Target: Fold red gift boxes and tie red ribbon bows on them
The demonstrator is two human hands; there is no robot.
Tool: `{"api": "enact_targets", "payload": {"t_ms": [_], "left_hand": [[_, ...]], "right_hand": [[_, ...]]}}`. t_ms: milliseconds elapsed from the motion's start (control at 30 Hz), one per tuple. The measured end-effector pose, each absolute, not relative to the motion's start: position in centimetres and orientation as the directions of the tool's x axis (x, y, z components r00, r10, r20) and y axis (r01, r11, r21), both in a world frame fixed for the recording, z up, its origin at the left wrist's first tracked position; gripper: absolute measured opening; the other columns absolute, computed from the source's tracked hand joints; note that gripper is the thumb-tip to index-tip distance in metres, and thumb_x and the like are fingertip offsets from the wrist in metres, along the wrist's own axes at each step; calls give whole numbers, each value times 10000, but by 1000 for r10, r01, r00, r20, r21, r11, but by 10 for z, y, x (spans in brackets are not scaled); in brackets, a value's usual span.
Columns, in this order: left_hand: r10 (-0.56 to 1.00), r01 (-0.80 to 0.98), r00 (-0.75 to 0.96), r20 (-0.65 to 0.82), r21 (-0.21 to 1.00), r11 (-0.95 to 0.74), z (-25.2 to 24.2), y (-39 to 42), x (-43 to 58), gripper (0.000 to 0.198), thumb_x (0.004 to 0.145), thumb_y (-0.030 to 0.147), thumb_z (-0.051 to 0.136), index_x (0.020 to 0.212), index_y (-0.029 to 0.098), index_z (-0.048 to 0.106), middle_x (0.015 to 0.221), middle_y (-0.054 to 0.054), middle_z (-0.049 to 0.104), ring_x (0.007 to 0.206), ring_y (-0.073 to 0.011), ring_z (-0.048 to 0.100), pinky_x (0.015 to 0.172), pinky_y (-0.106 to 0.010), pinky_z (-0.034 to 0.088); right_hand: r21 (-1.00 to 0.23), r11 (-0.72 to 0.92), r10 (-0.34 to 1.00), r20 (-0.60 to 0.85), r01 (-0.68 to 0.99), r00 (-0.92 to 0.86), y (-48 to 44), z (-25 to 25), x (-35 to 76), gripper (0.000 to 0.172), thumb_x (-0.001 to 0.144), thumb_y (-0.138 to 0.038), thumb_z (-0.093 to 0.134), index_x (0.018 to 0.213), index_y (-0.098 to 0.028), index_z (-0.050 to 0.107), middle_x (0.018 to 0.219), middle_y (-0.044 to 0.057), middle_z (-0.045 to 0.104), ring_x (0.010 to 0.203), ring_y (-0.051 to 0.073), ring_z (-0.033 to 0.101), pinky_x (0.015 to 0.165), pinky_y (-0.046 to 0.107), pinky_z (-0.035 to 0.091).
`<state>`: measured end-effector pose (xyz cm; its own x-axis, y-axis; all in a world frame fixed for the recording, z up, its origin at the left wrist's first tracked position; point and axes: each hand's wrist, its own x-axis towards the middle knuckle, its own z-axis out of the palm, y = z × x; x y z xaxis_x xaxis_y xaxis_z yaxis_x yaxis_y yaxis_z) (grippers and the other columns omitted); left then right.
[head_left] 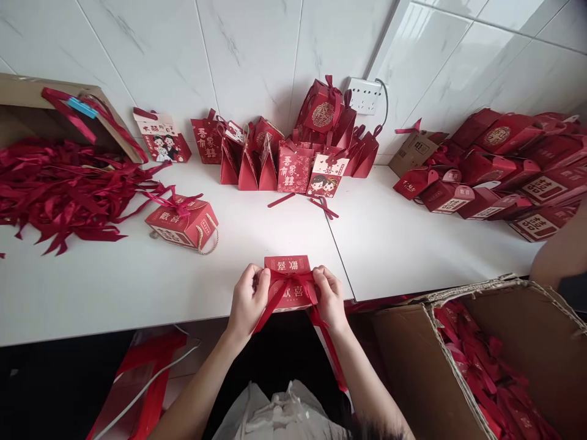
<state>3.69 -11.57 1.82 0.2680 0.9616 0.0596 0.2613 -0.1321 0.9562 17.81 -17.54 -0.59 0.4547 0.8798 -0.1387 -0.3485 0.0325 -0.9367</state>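
Left hand [247, 297], right hand [330, 297] pinch a ribbon bow [292, 277]
It stretches sideways between them atop a gift box [288, 263], tails bodyward.

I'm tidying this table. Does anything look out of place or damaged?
Yes. The open carton at lower right has a ragged rim, as if torn. A few red strips lie loose on the table in front of the standing gift boxes. The ribboned box at the table's near edge looks undamaged.

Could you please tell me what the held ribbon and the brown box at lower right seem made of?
Held ribbon: probably satin-like fabric, slightly glossy, judging by its soft folds. Brown box: likely corrugated cardboard, matt, judging by its ragged, ridged rim.
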Motion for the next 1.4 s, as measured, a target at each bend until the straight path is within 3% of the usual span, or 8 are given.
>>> {"api": "enact_targets", "payload": {"t_ms": [100,267,333,467,700,967,1267,1400], "left_hand": [[960,235,278,19,968,-87,17,-112,37,307,837,364,440,598,221,312,532,63,298,477,-94,308,455,-211,297],[934,207,352,-54,978,-22,24,-104,29,321,817,434,427,586,219,363,522,52,336,485,-110,352,455,-225,321],[934,235,355,-51,971,-36,29,-103,28,305,813,467,450,644,213,442,543,46,413,506,-119,412,474,-228,360],[915,328,397,76,919,-219,37,-106,33,247,833,411,526,708,199,514,617,30,550,576,-123,538,564,-227,443],[555,228,382,739,507,-831,46,-124,41,91,826,129,609,844,185,540,710,12,579,636,-103,558,612,-227,484],[140,55,353,925,128,-990,69,-141,47,186,750,10,661,835,130,547,626,33,600,498,-64,529,554,-268,468],[121,50,326,938,110,-993,93,-147,48,207,729,18,673,810,157,543,628,34,603,529,-78,537,557,-254,480],[467,405,211,859,359,-841,97,-114,35,135,775,163,664,736,198,539,621,35,594,580,-111,560,601,-254,468]], "right_hand": [[-918,10,896,-168,-397,411,-175,-8,183,421,784,-517,601,618,-201,377,578,-56,396,522,89,327,522,212,306],[-991,58,941,13,-123,339,-184,-3,212,433,722,-619,634,754,-206,507,738,-10,519,712,142,514,688,265,433],[-989,131,965,110,-74,239,-187,-1,221,657,582,-691,696,1028,-241,524,1059,60,557,1016,217,542,843,333,458],[-986,91,996,87,140,-36,-190,1,224,1168,532,-510,831,1438,-308,122,1499,151,190,1358,284,297,1058,464,346],[-810,227,917,365,542,162,-191,0,200,1032,688,-371,768,1461,-277,91,1434,164,306,1349,297,317,1056,517,363],[-645,385,654,695,660,298,-196,27,188,843,745,-243,703,1438,-279,224,1432,133,329,1350,292,324,1071,531,358],[-582,443,584,765,682,273,-198,47,192,818,725,-261,723,1412,-257,279,1415,143,360,1340,306,345,1055,548,371],[-561,402,615,751,724,240,-203,53,198,783,694,-253,757,1362,-284,351,1422,136,338,1341,316,341,1017,525,416]]}}
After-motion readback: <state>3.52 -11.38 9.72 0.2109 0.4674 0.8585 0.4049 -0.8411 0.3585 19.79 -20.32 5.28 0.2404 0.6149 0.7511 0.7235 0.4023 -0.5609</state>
